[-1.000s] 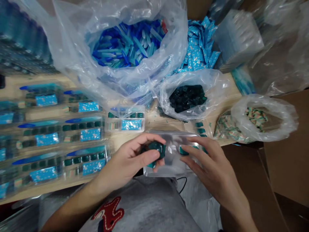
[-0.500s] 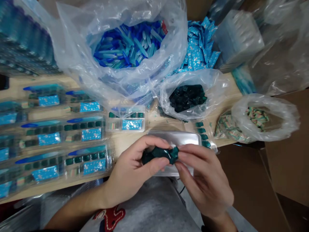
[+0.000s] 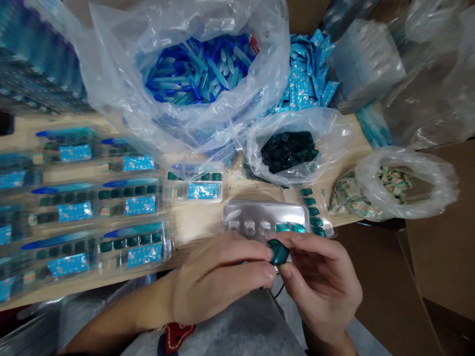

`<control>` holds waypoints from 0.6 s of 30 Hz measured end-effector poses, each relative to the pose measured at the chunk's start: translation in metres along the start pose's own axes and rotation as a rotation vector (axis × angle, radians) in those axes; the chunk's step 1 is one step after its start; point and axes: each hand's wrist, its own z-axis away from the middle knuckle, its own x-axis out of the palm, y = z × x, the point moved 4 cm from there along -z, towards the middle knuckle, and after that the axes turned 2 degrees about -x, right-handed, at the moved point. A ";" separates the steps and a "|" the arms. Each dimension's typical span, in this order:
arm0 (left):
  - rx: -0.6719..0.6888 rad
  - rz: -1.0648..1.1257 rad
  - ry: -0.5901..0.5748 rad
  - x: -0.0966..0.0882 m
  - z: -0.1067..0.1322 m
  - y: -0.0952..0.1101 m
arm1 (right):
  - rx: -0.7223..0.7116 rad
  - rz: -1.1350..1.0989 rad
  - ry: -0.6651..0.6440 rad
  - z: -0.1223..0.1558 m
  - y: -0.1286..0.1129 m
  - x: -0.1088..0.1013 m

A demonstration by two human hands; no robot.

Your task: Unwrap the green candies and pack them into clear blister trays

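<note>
My right hand (image 3: 319, 283) is closed on a small dark green plastic piece (image 3: 278, 251). I pinch it between the thumb and the first finger, and my other fingers curl below them. The piece is held over the front edge of the table, just in front of a silver blister tray (image 3: 260, 216). My left hand (image 3: 218, 278) is closed too, with the fingers bent together. Their fingertips (image 3: 267, 268) come just beside the piece, but I cannot tell if they touch it.

Two teal pieces (image 3: 288, 227) sit at the right end of the tray, and a clear blister strip with dark green pieces (image 3: 313, 210) lies just beside it. On the wooden table (image 3: 200, 213), to the left, lie clear blister packs (image 3: 129, 203) with blue cards inside. Behind the tray is a plastic bag of dark green pieces (image 3: 287, 152), and a big plastic bag of long blue pieces (image 3: 196, 69) stands beyond the packs. Blue sachets (image 3: 306, 74) are heaped between the bags, and a bag of striped small packets (image 3: 393, 178) is on the right, above a cardboard box (image 3: 382, 277).
</note>
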 end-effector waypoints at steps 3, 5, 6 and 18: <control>0.060 -0.126 -0.029 0.003 0.005 0.004 | 0.137 -0.044 0.001 0.001 0.002 -0.001; 0.093 -0.217 -0.030 0.005 0.006 0.007 | 0.224 -0.098 0.006 0.001 0.004 -0.002; 0.127 -0.260 -0.019 0.006 0.006 0.008 | 0.260 -0.133 0.004 0.002 0.006 -0.003; 0.276 -0.350 -0.171 0.012 0.002 0.011 | 0.365 -0.100 -0.032 -0.001 0.014 -0.012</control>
